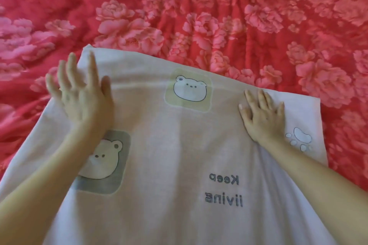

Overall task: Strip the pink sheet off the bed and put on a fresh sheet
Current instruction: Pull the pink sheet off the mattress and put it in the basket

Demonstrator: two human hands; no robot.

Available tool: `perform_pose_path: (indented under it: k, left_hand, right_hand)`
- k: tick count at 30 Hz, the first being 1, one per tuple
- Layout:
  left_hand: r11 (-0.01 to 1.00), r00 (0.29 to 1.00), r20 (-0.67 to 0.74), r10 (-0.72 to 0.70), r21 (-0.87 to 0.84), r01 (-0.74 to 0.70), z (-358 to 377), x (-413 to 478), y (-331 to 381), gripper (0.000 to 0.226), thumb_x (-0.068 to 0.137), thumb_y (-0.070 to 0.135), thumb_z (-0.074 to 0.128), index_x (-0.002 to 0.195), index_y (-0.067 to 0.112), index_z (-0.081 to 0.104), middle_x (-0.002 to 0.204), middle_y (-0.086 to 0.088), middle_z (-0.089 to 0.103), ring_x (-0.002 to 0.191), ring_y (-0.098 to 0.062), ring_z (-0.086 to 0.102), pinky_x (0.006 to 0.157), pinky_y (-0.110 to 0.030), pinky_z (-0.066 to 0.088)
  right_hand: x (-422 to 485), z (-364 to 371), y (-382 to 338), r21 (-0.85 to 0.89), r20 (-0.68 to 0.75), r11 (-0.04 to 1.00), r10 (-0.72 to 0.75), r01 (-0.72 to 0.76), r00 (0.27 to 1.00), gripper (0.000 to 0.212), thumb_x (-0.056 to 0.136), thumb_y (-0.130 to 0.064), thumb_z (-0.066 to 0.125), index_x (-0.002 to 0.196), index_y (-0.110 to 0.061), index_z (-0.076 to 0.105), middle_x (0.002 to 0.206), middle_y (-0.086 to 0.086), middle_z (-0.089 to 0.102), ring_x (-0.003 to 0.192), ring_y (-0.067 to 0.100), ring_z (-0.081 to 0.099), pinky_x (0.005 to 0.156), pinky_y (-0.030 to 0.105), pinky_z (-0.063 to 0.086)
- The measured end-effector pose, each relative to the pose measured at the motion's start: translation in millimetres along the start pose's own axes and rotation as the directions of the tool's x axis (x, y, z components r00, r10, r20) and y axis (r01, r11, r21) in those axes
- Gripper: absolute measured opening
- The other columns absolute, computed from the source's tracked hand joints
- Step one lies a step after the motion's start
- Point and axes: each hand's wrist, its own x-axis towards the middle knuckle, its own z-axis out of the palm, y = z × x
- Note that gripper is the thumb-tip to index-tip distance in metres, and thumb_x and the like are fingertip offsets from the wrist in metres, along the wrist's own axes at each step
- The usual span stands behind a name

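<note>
Fingers (261, 96) of the right hand (263, 118) lie apart, pressing the fresh sheet (179, 155) flat, likely pinning it. The left hand (83, 101), splayed and blurred, seems to smooth its far corner over the pink sheet (199, 16) beneath.

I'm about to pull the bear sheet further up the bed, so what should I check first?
1. Right hand flat on the bear-print sheet: ok.
2. Left hand touching the sheet: cannot tell, it is blurred, fingers spread.
3. Grip on the sheet's far edge: not ok, both hands open.
4. Pink floral sheet stripped: not ok, it covers the bed beyond the far edge.
5. Right side up: not ok, the lettering reads mirrored.
6. Far edge square: not ok, it slants.
</note>
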Motion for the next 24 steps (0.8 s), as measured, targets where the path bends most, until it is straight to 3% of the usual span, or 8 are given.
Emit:
perform_pose_path:
  k: [2, 3, 5, 6, 12, 16, 21, 24]
  left_hand:
    - [0.909, 0.900, 0.128, 0.417, -0.082, -0.410, -18.8, -61.8, 57.4, 0.054, 0.093, 0.049, 0.032, 0.143, 0.029, 0.038, 0.152, -0.016, 0.030, 0.141, -0.040, 0.023, 0.109, -0.065, 0.010]
    - [0.784, 0.753, 0.220, 0.621, -0.175, -0.595, -25.5, -103.9, 82.3, 0.057, 0.090, 0.056, 0.031, 0.140, 0.032, 0.042, 0.151, -0.012, 0.033, 0.140, -0.038, 0.026, 0.107, -0.067, 0.012]
    - [0.554, 0.451, 0.357, 0.818, -0.276, -0.786, -31.8, -167.7, 103.8, 0.061, 0.084, 0.065, 0.032, 0.136, 0.037, 0.047, 0.148, -0.004, 0.041, 0.137, -0.032, 0.035, 0.101, -0.068, 0.016]
    - [0.516, 0.392, 0.402, 0.828, -0.272, -0.812, -24.6, -175.0, 102.9, 0.061, 0.085, 0.067, 0.031, 0.136, 0.038, 0.046, 0.148, -0.001, 0.041, 0.137, -0.029, 0.036, 0.101, -0.069, 0.017]
    - [0.885, 0.772, 0.486, 0.410, -0.008, -0.465, 39.0, -109.1, 126.3, 0.062, 0.090, 0.067, 0.020, 0.145, 0.040, 0.028, 0.156, -0.003, 0.023, 0.146, -0.022, 0.011, 0.110, -0.065, 0.001]
    - [0.887, 0.785, 0.473, 0.400, 0.015, -0.461, 44.3, -108.7, 129.0, 0.061, 0.091, 0.065, 0.015, 0.147, 0.042, 0.018, 0.159, -0.003, 0.014, 0.147, -0.020, 0.004, 0.111, -0.065, 0.000]
    - [0.883, 0.790, 0.452, 0.414, 0.014, -0.470, 48.7, -106.3, 130.8, 0.058, 0.093, 0.059, 0.017, 0.147, 0.040, 0.021, 0.158, -0.005, 0.017, 0.147, -0.022, 0.006, 0.110, -0.065, -0.001]
    - [0.881, 0.783, 0.448, 0.431, -0.025, -0.472, 47.0, -105.5, 131.0, 0.057, 0.094, 0.057, 0.019, 0.147, 0.038, 0.024, 0.157, -0.006, 0.019, 0.146, -0.023, 0.008, 0.110, -0.065, -0.002]
  right_hand:
    - [1.3, 4.8, -0.5, 0.025, -0.024, 1.000, -0.016, 0.017, 1.000, 0.072, 0.086, -0.064, 0.000, 0.149, -0.035, 0.022, 0.156, 0.006, 0.023, 0.145, 0.020, 0.016, 0.113, 0.054, 0.011]
    - [0.3, 5.1, -1.0, 0.023, -0.023, 1.000, -0.016, 0.017, 1.000, 0.072, 0.086, -0.064, 0.000, 0.149, -0.035, 0.022, 0.157, 0.006, 0.023, 0.145, 0.020, 0.016, 0.113, 0.054, 0.010]
    - [2.5, 5.8, -1.8, 0.032, -0.036, 0.999, -0.020, 0.021, 0.999, 0.072, 0.086, -0.064, 0.000, 0.148, -0.036, 0.022, 0.157, 0.005, 0.023, 0.145, 0.020, 0.015, 0.114, 0.053, 0.009]
    - [3.3, 5.6, -2.3, 0.039, -0.042, 0.999, -0.011, 0.012, 0.999, 0.071, 0.086, -0.064, 0.002, 0.148, -0.036, 0.023, 0.156, 0.005, 0.024, 0.145, 0.020, 0.016, 0.114, 0.054, 0.010]
    - [6.4, 2.7, -1.4, 0.054, 0.000, 0.999, -0.005, 0.005, 1.000, 0.068, 0.088, -0.065, 0.003, 0.149, -0.038, 0.017, 0.158, 0.005, 0.018, 0.146, 0.020, 0.011, 0.115, 0.053, 0.006]
    - [20.0, -0.4, 37.4, 0.094, 0.057, 0.980, -0.182, 0.176, 0.982, 0.072, 0.084, -0.066, 0.002, 0.150, -0.038, 0.014, 0.159, 0.002, 0.014, 0.147, 0.016, 0.010, 0.117, 0.048, 0.003]
    - [-9.0, -29.0, 77.1, 0.129, 0.098, 0.952, 0.266, -0.278, 0.959, 0.054, 0.100, -0.042, 0.018, 0.152, -0.030, 0.012, 0.159, 0.013, 0.011, 0.147, 0.029, 0.006, 0.114, 0.059, -0.003]
    - [-143.7, -54.4, 3.8, 0.287, -0.117, 0.957, -0.017, 0.050, 0.993, 0.055, 0.097, -0.046, 0.027, 0.149, -0.028, 0.026, 0.155, 0.012, 0.025, 0.144, 0.032, 0.020, 0.115, 0.058, 0.004]
